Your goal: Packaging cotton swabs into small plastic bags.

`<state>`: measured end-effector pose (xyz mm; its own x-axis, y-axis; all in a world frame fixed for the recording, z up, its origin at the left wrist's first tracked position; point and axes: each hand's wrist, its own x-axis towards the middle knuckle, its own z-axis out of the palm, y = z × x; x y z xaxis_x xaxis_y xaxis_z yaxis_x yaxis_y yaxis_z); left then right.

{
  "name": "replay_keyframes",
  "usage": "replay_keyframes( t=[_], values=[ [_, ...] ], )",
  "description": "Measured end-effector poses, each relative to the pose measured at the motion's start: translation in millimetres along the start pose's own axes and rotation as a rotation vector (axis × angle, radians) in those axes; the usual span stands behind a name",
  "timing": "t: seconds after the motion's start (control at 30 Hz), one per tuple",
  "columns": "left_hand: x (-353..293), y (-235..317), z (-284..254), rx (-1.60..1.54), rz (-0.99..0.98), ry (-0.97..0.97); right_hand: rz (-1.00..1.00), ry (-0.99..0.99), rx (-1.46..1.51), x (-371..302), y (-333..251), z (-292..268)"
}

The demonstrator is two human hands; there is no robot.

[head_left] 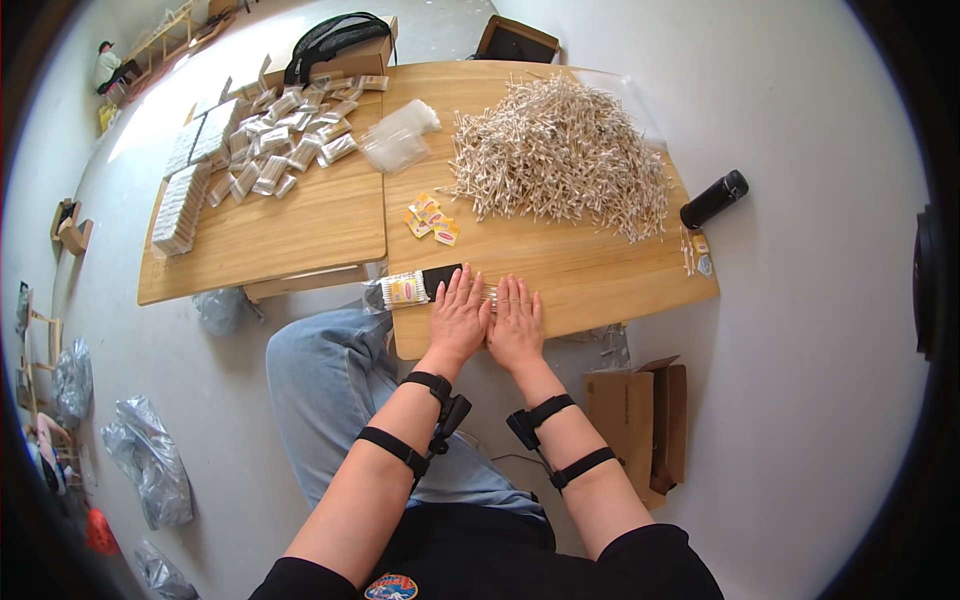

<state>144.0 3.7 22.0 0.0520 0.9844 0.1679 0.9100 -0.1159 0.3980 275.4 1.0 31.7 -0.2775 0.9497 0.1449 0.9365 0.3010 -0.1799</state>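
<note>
Both hands lie side by side at the table's near edge, fingers stretched forward and palms down. My left hand point(458, 318) rests partly over a black flat piece point(441, 277). Just left of it is a clear bag of cotton swabs point(405, 290) with a yellow and white label. My right hand point(516, 322) lies close beside the left. A few loose cotton swabs point(490, 296) show in the gap between the hands; whatever is under the palms is hidden. Ahead of the left hand are several small yellow and white cards point(433, 220).
A large heap of loose cotton swabs point(565, 150) covers the back right of the table point(600, 285). Filled packs point(290, 130) and stacked packs point(180, 210) lie left, near empty clear bags point(400, 137). A black bottle point(714, 200) stands right; a cardboard box point(625, 420) sits below.
</note>
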Motion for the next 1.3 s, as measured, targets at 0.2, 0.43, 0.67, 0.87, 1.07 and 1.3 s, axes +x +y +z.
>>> replay_keyframes(
  t=[0.2, 0.43, 0.67, 0.87, 1.07, 1.3],
  values=[
    [-1.3, -2.4, -2.3, -0.009, 0.014, -0.032, 0.011, -0.026, 0.026, 7.6, -1.6, -0.6],
    [-1.8, -3.0, -5.3, -0.008, 0.048, -0.034, -0.198, -0.083, -0.02, 28.9, 12.1, -1.5],
    [-1.7, -0.3, -1.3, 0.039, 0.044, -0.027, -0.259, -0.064, -0.015, 28.5, 14.4, -3.3],
    [-2.5, -2.7, -1.7, 0.016, 0.029, -0.035, -0.192, 0.185, 0.321, 29.9, 18.7, -1.4],
    [-3.8, -1.9, -2.4, 0.075, 0.055, 0.015, -0.006, 0.438, 0.596, 26.5, 21.6, -3.0],
    [-3.3, -0.8, -2.8, 0.071, 0.05, 0.008, 0.02, 0.421, 0.582, 26.7, 21.9, -3.6]
  ],
)
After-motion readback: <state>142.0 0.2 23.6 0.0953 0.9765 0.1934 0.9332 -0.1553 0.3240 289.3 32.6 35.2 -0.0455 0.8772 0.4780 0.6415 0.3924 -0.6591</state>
